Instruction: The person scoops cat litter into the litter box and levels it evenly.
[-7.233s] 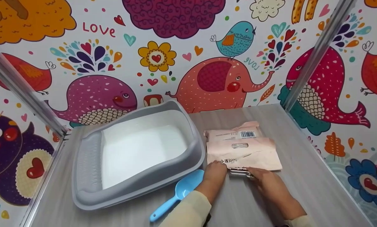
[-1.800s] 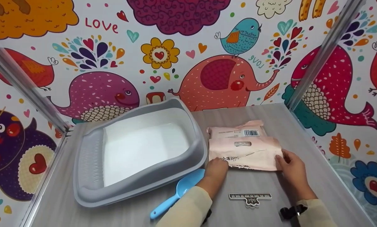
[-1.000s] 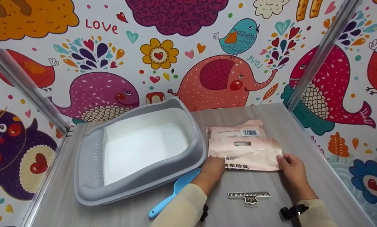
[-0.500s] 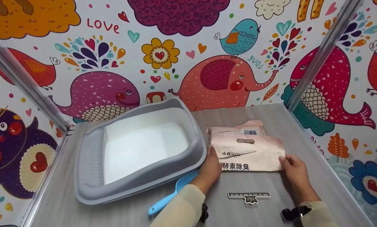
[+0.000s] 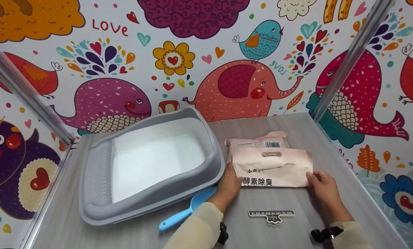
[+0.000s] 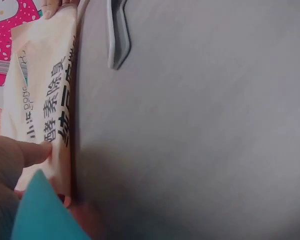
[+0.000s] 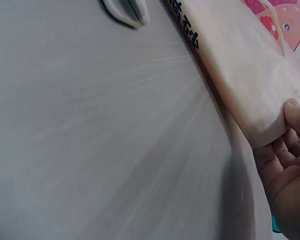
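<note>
A pale pink paper-like bag (image 5: 275, 169) with black printed characters lies at the right of the table, its near part folded up and a slot-shaped handle hole near the top of that part. My left hand (image 5: 228, 183) grips the bag's left edge; in the left wrist view its thumb (image 6: 37, 152) lies on the printed face. At the opposite side, my right hand (image 5: 324, 185) pinches the corner, thumb in front and fingers behind, as the right wrist view shows. A clip (image 5: 272, 216) with a piano-key pattern lies on the table between my forearms.
A grey litter tray (image 5: 95, 173) with a white inside takes up the table's left half. A blue scoop (image 5: 178, 218) lies by its near side, partly under my left arm. Walls with cartoon animals (image 5: 241, 93) and metal posts (image 5: 348, 62) enclose the table (image 5: 285, 235).
Both hands were at the clip on the bag's near edge; it now lies on the table. My left hand has moved to the bag's left edge, and more print shows as the fold loosened.
</note>
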Tool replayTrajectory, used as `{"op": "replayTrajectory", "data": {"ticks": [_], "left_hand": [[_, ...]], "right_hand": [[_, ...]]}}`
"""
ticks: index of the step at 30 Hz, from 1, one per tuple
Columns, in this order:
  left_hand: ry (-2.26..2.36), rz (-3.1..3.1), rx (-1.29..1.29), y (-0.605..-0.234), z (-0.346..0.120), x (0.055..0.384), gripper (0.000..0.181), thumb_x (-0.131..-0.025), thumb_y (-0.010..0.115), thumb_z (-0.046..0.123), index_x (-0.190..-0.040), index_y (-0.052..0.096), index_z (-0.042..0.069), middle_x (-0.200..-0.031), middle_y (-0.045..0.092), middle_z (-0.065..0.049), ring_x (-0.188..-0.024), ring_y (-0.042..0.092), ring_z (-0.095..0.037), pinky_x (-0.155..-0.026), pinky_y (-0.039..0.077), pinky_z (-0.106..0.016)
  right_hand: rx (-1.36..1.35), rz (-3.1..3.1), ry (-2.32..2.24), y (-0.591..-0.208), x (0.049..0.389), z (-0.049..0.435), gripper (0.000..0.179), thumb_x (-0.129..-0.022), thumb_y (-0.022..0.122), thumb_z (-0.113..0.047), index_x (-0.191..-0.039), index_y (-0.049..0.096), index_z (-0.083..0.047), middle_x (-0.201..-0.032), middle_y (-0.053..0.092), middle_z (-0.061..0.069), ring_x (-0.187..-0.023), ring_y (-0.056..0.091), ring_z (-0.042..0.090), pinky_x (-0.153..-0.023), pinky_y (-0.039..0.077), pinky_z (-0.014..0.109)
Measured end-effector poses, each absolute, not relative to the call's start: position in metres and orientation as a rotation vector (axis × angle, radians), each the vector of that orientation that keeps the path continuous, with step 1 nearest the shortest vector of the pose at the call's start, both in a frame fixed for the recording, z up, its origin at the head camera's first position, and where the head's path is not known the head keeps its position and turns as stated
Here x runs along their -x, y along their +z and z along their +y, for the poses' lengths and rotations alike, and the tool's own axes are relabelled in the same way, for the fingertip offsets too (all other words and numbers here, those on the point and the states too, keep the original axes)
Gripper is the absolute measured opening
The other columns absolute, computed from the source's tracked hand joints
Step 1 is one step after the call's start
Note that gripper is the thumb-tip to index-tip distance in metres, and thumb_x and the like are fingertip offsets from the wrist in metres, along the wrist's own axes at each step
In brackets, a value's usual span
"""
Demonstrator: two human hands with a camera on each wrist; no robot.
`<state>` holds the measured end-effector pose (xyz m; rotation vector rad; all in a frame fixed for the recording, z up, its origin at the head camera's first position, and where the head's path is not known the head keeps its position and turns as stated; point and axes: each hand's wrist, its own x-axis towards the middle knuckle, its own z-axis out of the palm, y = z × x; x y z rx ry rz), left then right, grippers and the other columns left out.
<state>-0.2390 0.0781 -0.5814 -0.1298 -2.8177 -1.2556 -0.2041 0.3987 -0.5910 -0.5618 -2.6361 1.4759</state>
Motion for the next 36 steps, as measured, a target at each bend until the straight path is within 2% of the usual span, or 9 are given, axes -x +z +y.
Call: {"op": "replayTrajectory", "data": {"ticks": [2,6,9,12,20,24,26,30,36], "left_hand": [[-1.316,-2.798,0.113,-0.581,0.078,0.239,0.062,-0.086,0.077,0.003,-0.138,0.047,-0.011,-0.139,0.056,-0.031,-0.129,0.06,-0.038,-0.111,0.047,-0.047],[-1.401,-2.787,0.133,-0.58,0.077,0.239,0.036,-0.087,0.075,0.002,-0.117,0.056,-0.004,-0.114,0.066,-0.02,-0.107,0.066,-0.031,-0.097,0.053,-0.044],[-1.44,-2.791,0.169,-0.581,0.074,0.24,0.021,-0.086,0.075,0.002,-0.096,0.057,0.003,-0.089,0.063,-0.008,-0.083,0.058,-0.021,-0.078,0.051,-0.037],[-1.447,-2.798,0.211,-0.582,0.073,0.239,0.02,-0.085,0.077,0.002,-0.089,0.057,0.007,-0.076,0.058,0.0,-0.071,0.048,-0.014,-0.066,0.045,-0.031],[-1.464,-2.784,0.283,-0.577,0.07,0.238,0.017,-0.083,0.078,0.002,-0.09,0.063,0.006,-0.08,0.069,-0.004,-0.071,0.052,-0.01,-0.065,0.048,-0.028],[-1.497,-2.813,0.376,-0.575,0.067,0.235,0.022,-0.082,0.078,-0.002,-0.102,0.072,0.004,-0.094,0.077,-0.005,-0.077,0.057,-0.008,-0.072,0.053,-0.026],[-1.461,-2.849,0.455,-0.573,0.065,0.233,0.025,-0.081,0.079,-0.002,-0.105,0.073,0.005,-0.096,0.078,-0.005,-0.077,0.057,-0.007,-0.072,0.052,-0.025],[-1.214,-2.945,0.662,-0.568,0.061,0.226,0.019,-0.085,0.076,0.002,-0.102,0.076,0.009,-0.092,0.076,-0.001,-0.073,0.051,-0.006,-0.069,0.05,-0.024],[-0.762,-3.051,0.899,-0.56,0.058,0.219,0.012,-0.089,0.069,0.003,-0.089,0.079,0.011,-0.082,0.073,-0.001,-0.066,0.049,-0.01,-0.067,0.052,-0.028]], "right_hand": [[0.569,-2.651,1.486,-0.59,0.203,0.4,0.038,-0.108,0.054,-0.034,-0.125,0.06,0.0,-0.092,0.057,0.001,-0.09,0.053,0.015,-0.073,0.046,0.021],[0.568,-2.649,1.508,-0.591,0.201,0.402,0.039,-0.108,0.054,-0.033,-0.127,0.059,0.001,-0.094,0.058,0.0,-0.09,0.052,0.014,-0.074,0.046,0.021],[0.543,-2.654,1.496,-0.593,0.2,0.404,0.037,-0.108,0.054,-0.031,-0.126,0.059,0.001,-0.093,0.059,-0.001,-0.089,0.052,0.013,-0.074,0.046,0.02],[0.531,-2.65,1.484,-0.595,0.197,0.406,0.035,-0.108,0.053,-0.029,-0.124,0.059,0.002,-0.093,0.059,-0.001,-0.086,0.052,0.012,-0.073,0.046,0.021],[0.491,-2.576,1.642,-0.6,0.186,0.415,0.043,-0.107,0.054,-0.039,-0.122,0.059,0.001,-0.09,0.058,-0.007,-0.085,0.054,0.009,-0.075,0.049,0.02],[0.383,-2.461,1.87,-0.601,0.178,0.421,0.057,-0.109,0.042,-0.049,-0.138,0.058,-0.004,-0.101,0.063,-0.027,-0.097,0.057,-0.012,-0.084,0.048,0.009],[0.327,-2.414,1.98,-0.599,0.175,0.425,0.063,-0.109,0.031,-0.056,-0.143,0.055,-0.008,-0.109,0.063,-0.034,-0.103,0.058,-0.016,-0.089,0.047,0.007],[0.282,-2.443,2.004,-0.592,0.172,0.43,0.072,-0.109,0.019,-0.059,-0.133,0.064,-0.01,-0.111,0.07,-0.025,-0.102,0.065,-0.004,-0.09,0.052,0.014],[0.235,-2.582,1.934,-0.582,0.17,0.434,0.059,-0.113,0.036,-0.04,-0.129,0.063,0.01,-0.109,0.076,-0.002,-0.098,0.069,0.008,-0.09,0.054,0.017]]}}
